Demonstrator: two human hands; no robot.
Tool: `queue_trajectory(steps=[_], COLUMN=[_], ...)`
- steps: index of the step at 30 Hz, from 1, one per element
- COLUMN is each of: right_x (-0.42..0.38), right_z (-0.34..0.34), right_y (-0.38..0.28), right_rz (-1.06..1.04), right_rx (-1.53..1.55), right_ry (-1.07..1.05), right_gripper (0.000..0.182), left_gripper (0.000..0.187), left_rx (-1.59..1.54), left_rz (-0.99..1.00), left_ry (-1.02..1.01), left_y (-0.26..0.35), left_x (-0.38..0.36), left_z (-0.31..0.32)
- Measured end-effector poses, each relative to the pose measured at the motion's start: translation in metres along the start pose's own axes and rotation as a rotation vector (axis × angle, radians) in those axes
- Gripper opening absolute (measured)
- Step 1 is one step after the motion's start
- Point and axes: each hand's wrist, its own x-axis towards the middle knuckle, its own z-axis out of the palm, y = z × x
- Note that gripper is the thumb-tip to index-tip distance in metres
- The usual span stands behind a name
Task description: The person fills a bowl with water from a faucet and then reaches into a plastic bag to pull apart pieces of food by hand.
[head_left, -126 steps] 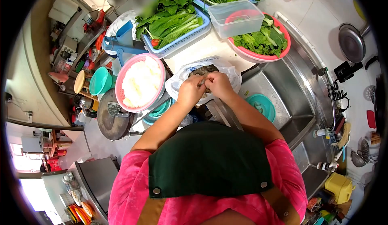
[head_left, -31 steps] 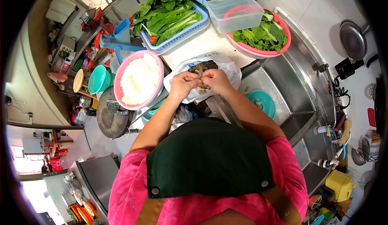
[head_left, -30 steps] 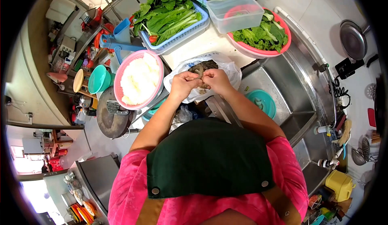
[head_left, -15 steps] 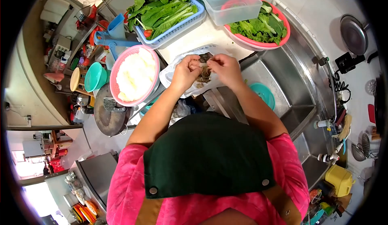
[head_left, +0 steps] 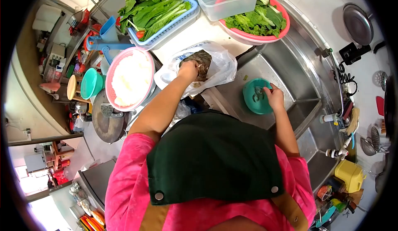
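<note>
On the counter's edge lies a crumpled white plastic bag, opened wide, with a dark brown, wet-looking mass inside. My left hand reaches into the bag, fingers curled against that mass; what they pinch is hidden. My right hand is over the right rim of a green bowl in the sink, its fingers extended and apart. A few small greyish, curled pieces, perhaps peeled shrimp, lie in the bowl near my fingertips.
Left of the bag stands a pink basket of white food. Behind are a blue basket of leafy greens, a clear plastic box and a pink-red basin of cut greens. The steel sink curves along the right.
My hands were together over the bag, fingers pinching. My right hand has moved right and down to the bowl, while my left stays at the bag. The view has shifted slightly.
</note>
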Motion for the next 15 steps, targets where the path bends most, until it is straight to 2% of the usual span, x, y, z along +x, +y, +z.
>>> queue_trajectory(steps=[1, 4, 6, 7, 9, 11, 14, 15], right_x=[0.001, 0.001, 0.002, 0.0, -0.005, -0.011, -0.014, -0.011], right_z=[0.0, -0.006, -0.02, -0.027, -0.039, -0.045, -0.031, -0.02], right_y=[0.002, -0.012, -0.041, -0.06, -0.105, -0.144, -0.187, -0.196], right_rz=[0.003, -0.001, -0.151, -0.151, -0.297, -0.467, -0.605, -0.665], right_rx=[-0.001, 0.11, 0.342, 0.342, 0.479, 0.555, 0.584, 0.547], right_ry=[0.003, 0.102, 0.182, 0.182, 0.179, 0.079, -0.062, -0.089], right_gripper=[0.038, 0.031, 0.022, 0.022, 0.015, 0.013, 0.012, 0.013], left_gripper=[0.015, 0.025, 0.026, 0.026, 0.026, 0.026, 0.032, 0.031], left_rx=[0.0, 0.085, 0.133, 0.176, 0.163, 0.151, 0.132, 0.107], left_rz=[0.004, -0.157, -0.183, -0.21, -0.191, -0.174, -0.171, -0.158], left_ry=[-0.002, -0.257, -0.336, -0.411, -0.383, -0.355, -0.41, -0.307], left_y=[0.001, 0.015, 0.012, 0.01, 0.007, 0.011, 0.026, 0.026], left_x=[0.001, -0.004, -0.001, 0.0, -0.001, -0.005, -0.013, -0.015], left_z=[-0.001, -0.016, -0.011, -0.008, -0.004, -0.009, -0.022, -0.019])
